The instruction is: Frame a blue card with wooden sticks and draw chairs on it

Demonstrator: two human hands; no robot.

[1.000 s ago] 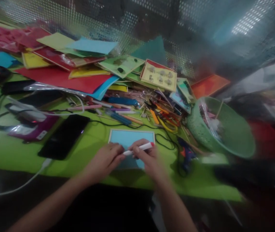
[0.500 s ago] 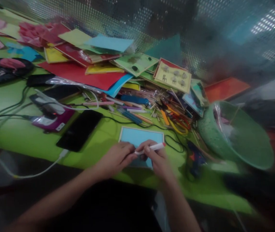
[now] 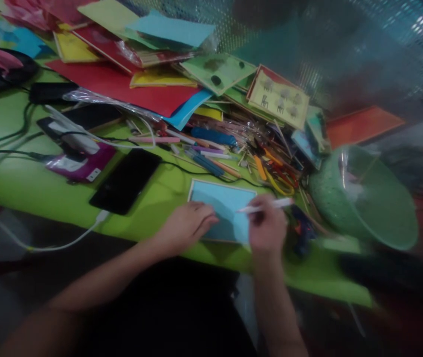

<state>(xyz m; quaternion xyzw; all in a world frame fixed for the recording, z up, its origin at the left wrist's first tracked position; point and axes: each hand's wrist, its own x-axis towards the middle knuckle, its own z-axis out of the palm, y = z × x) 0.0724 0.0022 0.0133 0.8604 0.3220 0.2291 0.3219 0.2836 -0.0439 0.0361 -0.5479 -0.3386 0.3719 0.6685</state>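
Observation:
A light blue card (image 3: 219,196) with a pale wooden-looking border lies on the green table near its front edge. My left hand (image 3: 187,225) rests on the card's left part, its fingers lying loosely together; whether anything small is under them is hidden. My right hand (image 3: 269,228) is closed around a white marker (image 3: 248,209) with a reddish back end, over the card's right side. The marker's narrow end points left above the blue surface. Blur hides whether it touches. No marks can be made out on the card.
A black phone (image 3: 126,182) on a white cable and a purple power adapter (image 3: 81,161) lie to the left. Pens, sticks and orange-handled pliers (image 3: 259,167) crowd behind the card. A glue gun (image 3: 302,228) and a green bowl (image 3: 390,213) are on the right. Coloured papers (image 3: 133,94) are piled behind.
My hands have parted: the right one has moved right with the marker, away from the left fingers. My left hand has settled on the card. The view has shifted a little.

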